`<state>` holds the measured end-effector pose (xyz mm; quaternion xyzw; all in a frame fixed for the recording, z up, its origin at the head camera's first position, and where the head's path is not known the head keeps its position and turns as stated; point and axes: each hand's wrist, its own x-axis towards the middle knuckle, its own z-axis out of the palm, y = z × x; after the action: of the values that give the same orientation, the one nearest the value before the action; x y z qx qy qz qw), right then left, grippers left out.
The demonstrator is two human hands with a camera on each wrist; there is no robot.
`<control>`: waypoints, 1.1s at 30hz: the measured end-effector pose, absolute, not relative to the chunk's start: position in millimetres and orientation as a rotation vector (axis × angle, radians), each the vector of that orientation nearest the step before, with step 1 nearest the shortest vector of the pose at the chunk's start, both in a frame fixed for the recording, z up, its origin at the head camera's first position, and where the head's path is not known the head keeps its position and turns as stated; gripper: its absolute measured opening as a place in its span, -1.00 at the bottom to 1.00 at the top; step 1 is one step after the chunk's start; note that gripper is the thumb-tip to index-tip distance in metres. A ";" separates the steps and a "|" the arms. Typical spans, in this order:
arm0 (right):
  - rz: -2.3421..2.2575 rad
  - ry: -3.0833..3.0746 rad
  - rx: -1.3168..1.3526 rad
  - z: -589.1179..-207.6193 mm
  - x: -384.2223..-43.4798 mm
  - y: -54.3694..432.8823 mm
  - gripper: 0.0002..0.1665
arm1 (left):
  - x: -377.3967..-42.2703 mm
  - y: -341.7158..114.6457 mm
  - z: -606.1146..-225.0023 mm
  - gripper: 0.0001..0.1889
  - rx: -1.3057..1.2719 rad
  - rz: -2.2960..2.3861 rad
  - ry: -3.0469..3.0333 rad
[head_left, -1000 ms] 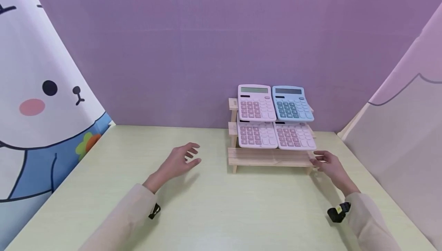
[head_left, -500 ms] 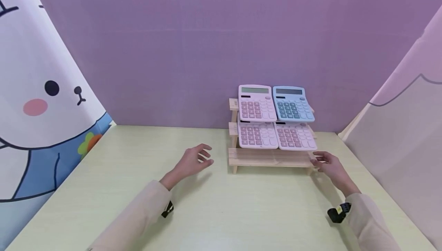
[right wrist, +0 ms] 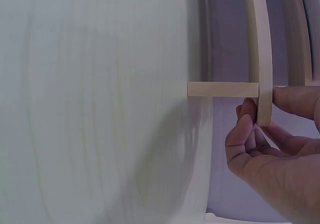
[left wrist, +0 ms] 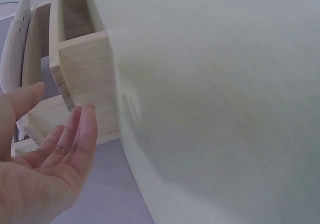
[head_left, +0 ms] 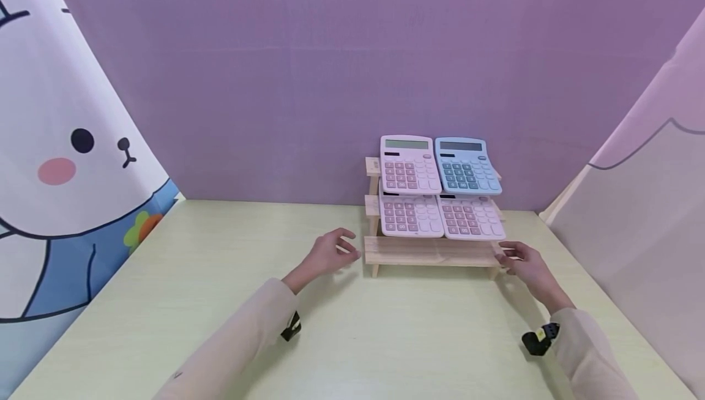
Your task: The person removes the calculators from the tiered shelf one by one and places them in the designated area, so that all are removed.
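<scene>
A stepped wooden rack stands on the table. Its top step bears a pink calculator and a blue calculator. Below them lean two more pink ones, the left calculator and the right calculator, their tops partly hidden. My right hand pinches the right end of the lowest shelf board, thumb on top and fingers curled beneath. My left hand is just left of the rack, fingers loosely bent and holding nothing; in the left wrist view its fingertips overlap the rack's end panel.
The pale table carries the rack at its back right, close to the purple backdrop. A curtain with a cartoon animal hangs on the left, another pale curtain on the right.
My left hand has moved right across the table toward the rack's left end. The right hand keeps its grip on the lowest shelf, and the calculators have not moved.
</scene>
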<state>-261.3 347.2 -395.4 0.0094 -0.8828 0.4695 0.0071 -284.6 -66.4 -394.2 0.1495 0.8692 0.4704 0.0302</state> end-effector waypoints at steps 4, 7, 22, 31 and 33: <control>1.474 -2.758 0.024 -395.1 -261.4 346.4 -0.44 | -289.0 -60.4 -391.2 -0.53 0.437 1.471 2.631; 1.478 -2.752 0.025 -395.1 -261.7 346.3 -0.44 | -291.3 -56.9 -390.9 -0.50 0.426 1.466 2.604; 1.490 -2.747 0.023 -396.7 -262.4 346.4 -0.43 | -300.5 -41.8 -397.7 -0.44 0.280 1.688 2.321; 1.490 -2.745 0.019 -396.0 -261.1 345.6 -0.44 | -300.6 -35.9 -399.0 -0.46 0.224 1.767 2.257; 1.488 -2.741 0.023 -395.9 -261.4 345.5 -0.44 | -301.0 -35.2 -398.7 -0.46 0.210 1.778 2.249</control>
<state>-261.4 345.5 -395.9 0.0072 -0.8788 0.4770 0.0113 -301.0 -35.2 -398.7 0.0725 0.7753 0.6131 0.1331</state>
